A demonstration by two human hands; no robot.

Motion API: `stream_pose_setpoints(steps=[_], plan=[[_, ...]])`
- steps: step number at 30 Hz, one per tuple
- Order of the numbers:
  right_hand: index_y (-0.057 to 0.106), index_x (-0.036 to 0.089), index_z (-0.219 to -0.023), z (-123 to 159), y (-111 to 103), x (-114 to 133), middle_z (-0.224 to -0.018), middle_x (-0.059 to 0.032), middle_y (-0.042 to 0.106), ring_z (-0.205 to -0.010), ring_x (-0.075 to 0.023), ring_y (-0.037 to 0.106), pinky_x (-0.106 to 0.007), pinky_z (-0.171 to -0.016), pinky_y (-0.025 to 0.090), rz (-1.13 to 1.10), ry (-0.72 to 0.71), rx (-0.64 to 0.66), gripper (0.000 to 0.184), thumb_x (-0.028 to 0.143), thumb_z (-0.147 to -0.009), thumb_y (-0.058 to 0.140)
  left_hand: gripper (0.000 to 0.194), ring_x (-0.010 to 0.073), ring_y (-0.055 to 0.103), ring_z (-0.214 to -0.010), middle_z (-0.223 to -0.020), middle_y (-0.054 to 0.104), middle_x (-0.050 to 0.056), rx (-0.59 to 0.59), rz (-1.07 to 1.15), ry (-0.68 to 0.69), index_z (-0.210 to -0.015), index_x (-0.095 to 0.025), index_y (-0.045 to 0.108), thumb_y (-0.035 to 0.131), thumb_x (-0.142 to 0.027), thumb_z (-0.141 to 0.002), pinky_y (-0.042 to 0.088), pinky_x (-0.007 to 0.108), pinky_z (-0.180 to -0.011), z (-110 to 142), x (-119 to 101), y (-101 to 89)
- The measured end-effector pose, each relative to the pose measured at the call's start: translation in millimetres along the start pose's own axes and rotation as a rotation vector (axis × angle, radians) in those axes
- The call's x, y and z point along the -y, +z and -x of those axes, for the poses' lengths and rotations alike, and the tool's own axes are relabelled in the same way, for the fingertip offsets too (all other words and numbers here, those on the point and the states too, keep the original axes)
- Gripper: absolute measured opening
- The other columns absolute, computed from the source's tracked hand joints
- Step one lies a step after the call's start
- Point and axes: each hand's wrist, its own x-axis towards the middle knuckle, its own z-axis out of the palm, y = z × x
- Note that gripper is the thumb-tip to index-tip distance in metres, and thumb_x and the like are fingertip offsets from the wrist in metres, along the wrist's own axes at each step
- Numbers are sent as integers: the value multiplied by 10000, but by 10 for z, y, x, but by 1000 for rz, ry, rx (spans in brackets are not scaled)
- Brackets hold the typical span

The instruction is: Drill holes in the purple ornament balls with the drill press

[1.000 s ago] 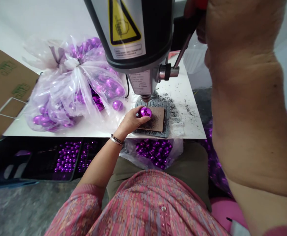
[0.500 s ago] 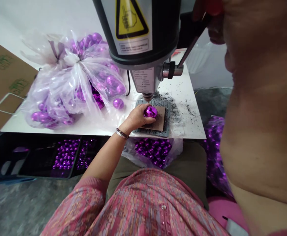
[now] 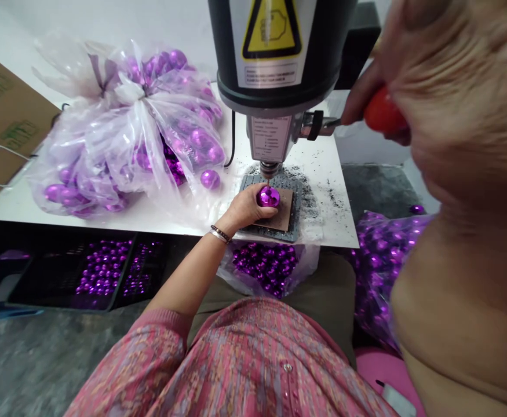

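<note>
My left hand (image 3: 243, 209) is closed around a shiny purple ball (image 3: 267, 196), holding it on a brown card pad (image 3: 281, 213) that lies on the grey drill table (image 3: 291, 231). The drill bit (image 3: 269, 176) of the black drill press (image 3: 279, 52) touches the top of the ball. My right hand (image 3: 444, 92) is raised close to the camera and grips the red knob (image 3: 381, 114) of the press lever.
A large clear bag of purple balls (image 3: 127, 127) sits on the white table (image 3: 149, 217) at left, with one loose ball (image 3: 210, 178) beside it. Dark shavings (image 3: 318, 188) litter the table. More bagged balls lie in my lap (image 3: 264, 266) and at right (image 3: 377, 255). Black crates (image 3: 105, 272) stand below.
My right hand has pulled the lever knob downward, and the bit has come down onto the ball. The left hand keeps the ball in place.
</note>
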Motion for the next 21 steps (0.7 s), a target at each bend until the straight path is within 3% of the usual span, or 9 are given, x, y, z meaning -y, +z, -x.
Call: stream_pose_setpoints(steps=[2, 6, 9, 11, 13, 17, 21], plan=[[604, 128, -711, 69, 35, 56, -533, 7, 427, -512, 51, 377, -229, -520, 223, 50, 48, 71, 865, 921, -822, 277, 620, 250, 681, -1045, -1153, 742, 80, -25, -21, 23, -1213, -164, 685, 873, -274, -632, 523, 371, -969, -15, 21, 20], [617, 83, -701, 249, 103, 74, -523, 14, 279, -565, 59, 198, -253, -614, 143, 93, 49, -23, 581, 599, -948, 513, 604, 258, 674, -1063, -1157, 729, 99, -36, -55, 45, -1205, -139, 689, 867, -264, -641, 516, 370, -982, -36, 29, 35], [656, 110, -715, 391, 194, -17, -568, 13, 452, -580, 29, 364, -240, -614, 221, 12, 31, -49, 433, 474, -931, 565, 516, 252, 668, -1030, -1099, 726, 70, -26, -79, 58, -1146, -159, 701, 847, -263, -663, 517, 354, -940, -36, 31, 34], [725, 152, -809, 470, 272, -104, -733, 13, 630, -715, 10, 543, -200, -677, 334, -41, 12, -72, 328, 391, -925, 533, 458, 247, 663, -1014, -1062, 721, 54, -26, -91, 79, -1104, -168, 704, 834, -263, -675, 514, 343, -916, -33, 36, 34], [765, 197, -898, 526, 353, -184, -880, 26, 699, -848, 13, 614, -161, -762, 401, -83, -10, -112, 295, 330, -913, 502, 450, 244, 658, -1012, -1060, 716, 50, -34, -97, 94, -1102, -170, 700, 829, -258, -680, 508, 337, -917, -28, 42, 36], [770, 173, -851, 590, 479, -288, -745, 13, 645, -707, 26, 541, -132, -719, 408, -133, -76, -207, 305, 301, -898, 497, 436, 234, 651, -1017, -1066, 716, 39, -45, -108, 109, -1106, -185, 695, 825, -266, -698, 501, 324, -908, -14, 43, 36], [759, 175, -847, 647, 548, -345, -661, 11, 565, -616, 20, 454, -130, -687, 419, -128, -133, -224, 288, 265, -910, 493, 367, 228, 647, -1001, -1021, 711, 29, -45, -122, 115, -1045, -183, 700, 826, -271, -711, 493, 310, -880, 2, 31, 34]])
